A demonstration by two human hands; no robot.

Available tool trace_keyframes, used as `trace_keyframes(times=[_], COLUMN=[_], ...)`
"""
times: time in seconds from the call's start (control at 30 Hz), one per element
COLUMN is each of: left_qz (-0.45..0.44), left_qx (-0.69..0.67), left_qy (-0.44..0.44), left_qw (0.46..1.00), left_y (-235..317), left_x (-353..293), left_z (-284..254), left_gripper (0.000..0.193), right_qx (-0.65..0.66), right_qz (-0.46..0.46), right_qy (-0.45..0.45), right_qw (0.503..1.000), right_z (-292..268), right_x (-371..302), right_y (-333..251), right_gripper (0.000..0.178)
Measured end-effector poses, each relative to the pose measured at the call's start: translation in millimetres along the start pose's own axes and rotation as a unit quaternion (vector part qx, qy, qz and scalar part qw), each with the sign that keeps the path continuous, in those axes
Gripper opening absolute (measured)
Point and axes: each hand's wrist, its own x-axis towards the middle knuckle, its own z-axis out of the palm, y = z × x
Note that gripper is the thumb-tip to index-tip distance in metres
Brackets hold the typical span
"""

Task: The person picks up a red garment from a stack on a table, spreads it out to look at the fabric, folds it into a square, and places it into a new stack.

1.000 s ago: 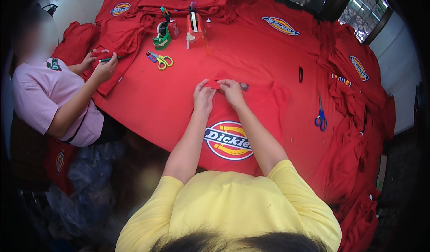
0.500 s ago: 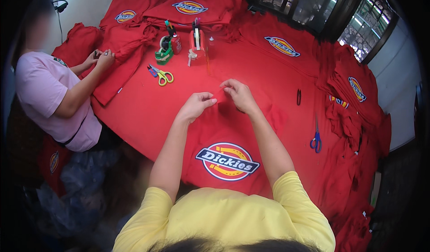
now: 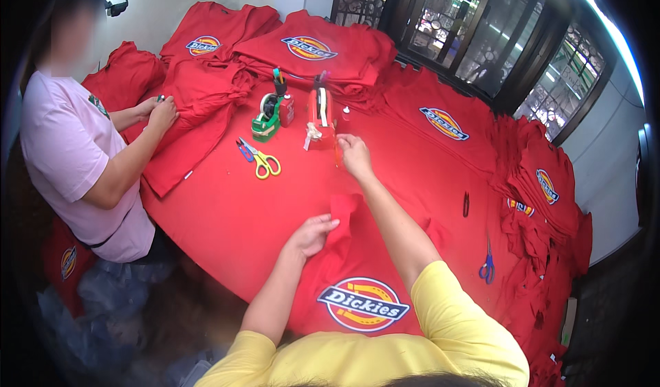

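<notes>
A red shirt (image 3: 306, 311) with a round printed emblem lies in front of me. My left hand (image 3: 313, 236) is closed on a raised fold of it, thumb on top. My right hand (image 3: 355, 157) is stretched forward beside a red tape dispenser (image 3: 320, 122). Its fingers are pinched together at a thin orange strip (image 3: 337, 156) hanging by the dispenser; whether they grip the strip is hard to tell.
Left of the dispenser stand a green tape dispenser (image 3: 265, 126), a red bottle (image 3: 287, 110) and yellow-handled scissors (image 3: 265, 163). Blue-handled scissors (image 3: 487, 267) and black thread snips (image 3: 466, 205) lie right. Stacked red shirts (image 3: 313, 33) line the table; a co-worker (image 3: 86, 160) handles one at left.
My right hand has left the shirt and reached forward to the red tape dispenser. My left hand keeps its hold on the cloth. The whole view has shifted, showing more of the far side.
</notes>
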Motion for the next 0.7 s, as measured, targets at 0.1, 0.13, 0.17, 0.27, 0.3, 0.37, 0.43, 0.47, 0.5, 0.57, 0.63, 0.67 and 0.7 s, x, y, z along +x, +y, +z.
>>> trace_keyframes(times=[0.1,0.13,0.17,0.27,0.3,0.37,0.43,0.47,0.5,0.57,0.63,0.67,0.7], left_qz=[0.020,0.022,0.025,0.026,0.038,0.043,0.015,0.019,0.025,0.034,0.044,0.049,0.049], left_qx=[-0.024,-0.038,-0.055,-0.011,-0.012,-0.034,-0.067,-0.074,-0.077,-0.079,-0.090,-0.095,-0.096], left_qy=[-0.026,-0.045,-0.059,-0.031,-0.024,-0.015,-0.058,-0.055,-0.051,-0.044,-0.069,-0.080,-0.085], left_qw=[0.999,0.998,0.996,0.999,0.999,0.998,0.996,0.996,0.995,0.995,0.993,0.991,0.991], left_y=[-3,-2,-4,-4,-7,-7,1,-1,0,0,1,1,2], left_x=[0,1,0,5,10,9,8,6,6,6,5,5,6], left_z=[-11,-15,-19,-15,-23,-26,-22,-24,-27,-29,-28,-28,-28], left_gripper=[0.029,0.029,0.030,0.027,0.025,0.020,0.019,0.019,0.019,0.019,0.019,0.019,0.019], right_qx=[-0.070,-0.102,-0.133,-0.153,-0.167,-0.150,-0.082,-0.041,-0.032,-0.012,0.040,0.066,0.101], right_qz=[-0.006,0.029,0.065,0.178,0.185,0.216,0.226,0.226,0.224,0.222,0.219,0.218,0.248], right_qy=[0.043,0.036,0.023,-0.034,-0.040,-0.013,0.058,0.081,0.082,0.090,0.069,0.058,0.073], right_qw=[0.997,0.994,0.989,0.971,0.968,0.965,0.969,0.970,0.970,0.971,0.972,0.972,0.961], right_z=[31,37,46,53,55,62,64,65,64,58,55,55,56], right_x=[36,46,53,84,91,91,93,88,84,75,71,69,67], right_y=[-14,-18,-22,-8,-12,-11,-16,-23,-30,-37,-32,-32,-32], right_gripper=[0.026,0.026,0.027,0.029,0.028,0.023,0.018,0.017,0.015,0.012,0.010,0.009,0.009])
